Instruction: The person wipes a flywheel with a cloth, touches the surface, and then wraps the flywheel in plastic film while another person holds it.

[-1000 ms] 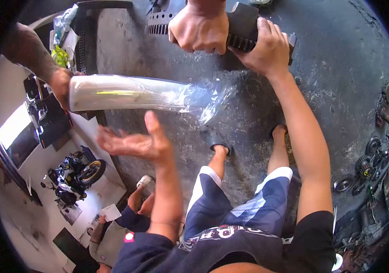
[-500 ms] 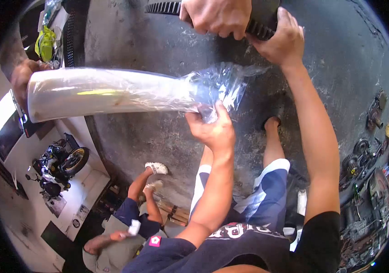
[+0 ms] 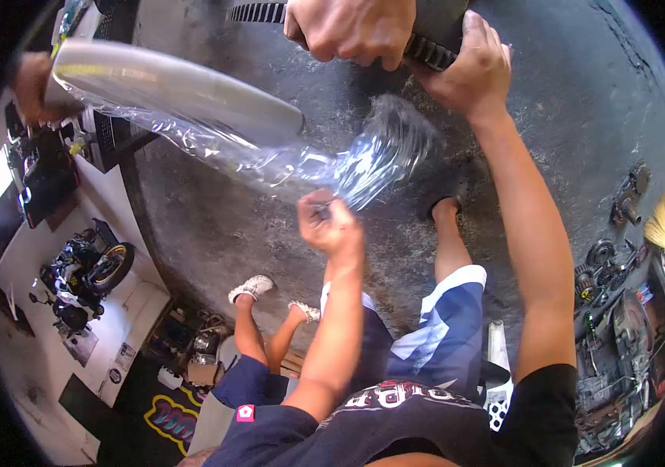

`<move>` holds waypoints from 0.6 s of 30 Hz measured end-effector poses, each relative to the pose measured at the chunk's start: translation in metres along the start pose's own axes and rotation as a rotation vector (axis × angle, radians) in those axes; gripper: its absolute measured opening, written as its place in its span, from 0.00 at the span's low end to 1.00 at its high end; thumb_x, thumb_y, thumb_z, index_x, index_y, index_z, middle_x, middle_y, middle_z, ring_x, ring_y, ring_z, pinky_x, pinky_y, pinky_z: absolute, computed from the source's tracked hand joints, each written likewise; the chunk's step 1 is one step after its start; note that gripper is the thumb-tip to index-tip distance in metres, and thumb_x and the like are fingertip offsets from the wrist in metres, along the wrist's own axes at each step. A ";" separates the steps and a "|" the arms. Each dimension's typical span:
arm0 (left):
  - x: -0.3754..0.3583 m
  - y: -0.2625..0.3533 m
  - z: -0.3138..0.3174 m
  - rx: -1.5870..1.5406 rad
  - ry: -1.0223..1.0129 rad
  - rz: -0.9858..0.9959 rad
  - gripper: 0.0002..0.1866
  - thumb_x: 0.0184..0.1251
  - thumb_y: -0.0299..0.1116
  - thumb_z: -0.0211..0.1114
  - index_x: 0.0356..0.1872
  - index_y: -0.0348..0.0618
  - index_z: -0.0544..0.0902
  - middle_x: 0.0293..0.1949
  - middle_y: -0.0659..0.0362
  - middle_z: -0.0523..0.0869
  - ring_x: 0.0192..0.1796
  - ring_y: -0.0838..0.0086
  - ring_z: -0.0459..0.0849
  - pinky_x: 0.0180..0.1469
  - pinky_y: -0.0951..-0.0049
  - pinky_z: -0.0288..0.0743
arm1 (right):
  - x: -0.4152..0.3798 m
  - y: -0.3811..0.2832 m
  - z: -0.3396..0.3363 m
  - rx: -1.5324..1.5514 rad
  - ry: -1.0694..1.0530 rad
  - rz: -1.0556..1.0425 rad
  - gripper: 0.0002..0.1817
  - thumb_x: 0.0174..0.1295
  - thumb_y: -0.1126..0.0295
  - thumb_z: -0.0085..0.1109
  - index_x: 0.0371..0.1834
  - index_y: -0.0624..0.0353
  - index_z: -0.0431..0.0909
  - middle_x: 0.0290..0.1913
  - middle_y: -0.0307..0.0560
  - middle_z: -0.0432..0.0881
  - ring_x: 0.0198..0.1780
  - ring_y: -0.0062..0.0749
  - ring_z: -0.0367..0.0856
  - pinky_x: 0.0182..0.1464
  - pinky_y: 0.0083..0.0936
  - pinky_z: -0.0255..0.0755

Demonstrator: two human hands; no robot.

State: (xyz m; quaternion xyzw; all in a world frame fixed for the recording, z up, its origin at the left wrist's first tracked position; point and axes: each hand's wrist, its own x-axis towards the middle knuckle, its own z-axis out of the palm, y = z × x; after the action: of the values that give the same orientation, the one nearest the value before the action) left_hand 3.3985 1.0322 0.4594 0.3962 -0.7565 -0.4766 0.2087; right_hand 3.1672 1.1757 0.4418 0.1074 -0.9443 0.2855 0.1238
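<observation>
My left hand (image 3: 332, 229) is closed in a pinch at the lower edge of a crinkled sheet of clear plastic film (image 3: 262, 167). The film runs from a pale roll (image 3: 169, 82), whose far end another person's hand (image 3: 35, 89) holds at the left. My right hand (image 3: 472, 74) grips the end of a black ribbed, tyre-like thing (image 3: 432, 53) at the top. Beside it, another person's fist (image 3: 352, 31) is on the same black thing. The top of that thing is cut off by the view.
Dark, stained concrete floor (image 3: 395, 272) lies below. Metal machine parts (image 3: 620, 342) and a yellow broom (image 3: 663, 222) are along the right. At the left stands a motorcycle (image 3: 84, 280) by a white wall. A person's legs (image 3: 251, 335) are at lower left.
The roll has tilted, its left end rising, and the film now hangs loose beneath it. My left hand has moved left and down. My right hand has stayed at the ribbed thing.
</observation>
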 end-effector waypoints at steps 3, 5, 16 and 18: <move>0.022 -0.005 -0.022 0.004 0.197 -0.044 0.06 0.51 0.17 0.52 0.29 0.38 0.74 0.31 0.60 0.77 0.34 0.76 0.75 0.37 0.77 0.70 | 0.005 -0.005 0.004 -0.034 -0.056 -0.036 0.44 0.34 0.49 0.77 0.51 0.67 0.70 0.43 0.57 0.80 0.47 0.53 0.79 0.48 0.44 0.71; 0.040 -0.030 -0.043 0.103 0.136 0.035 0.06 0.53 0.21 0.56 0.33 0.37 0.74 0.32 0.60 0.76 0.35 0.73 0.75 0.39 0.74 0.71 | 0.007 -0.006 0.003 -0.041 -0.065 -0.055 0.44 0.34 0.49 0.77 0.51 0.67 0.70 0.43 0.57 0.80 0.47 0.53 0.78 0.49 0.44 0.71; 0.012 -0.100 0.016 0.539 0.151 -0.172 0.20 0.48 0.44 0.72 0.33 0.37 0.83 0.27 0.48 0.86 0.33 0.52 0.86 0.37 0.57 0.77 | 0.006 -0.013 0.016 -0.029 -0.071 -0.018 0.37 0.38 0.45 0.77 0.41 0.64 0.72 0.34 0.60 0.82 0.38 0.58 0.82 0.40 0.41 0.75; -0.001 -0.115 0.022 0.554 0.116 -0.254 0.15 0.48 0.40 0.69 0.30 0.40 0.82 0.27 0.47 0.85 0.33 0.48 0.85 0.37 0.54 0.76 | 0.005 -0.011 0.016 -0.022 -0.061 -0.051 0.38 0.37 0.45 0.77 0.41 0.64 0.71 0.33 0.60 0.82 0.37 0.59 0.82 0.39 0.41 0.75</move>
State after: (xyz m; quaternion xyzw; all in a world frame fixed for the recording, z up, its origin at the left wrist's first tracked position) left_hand 3.4297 1.0182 0.3480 0.5559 -0.7889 -0.2511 0.0743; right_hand 3.1630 1.1569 0.4355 0.1389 -0.9476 0.2683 0.1036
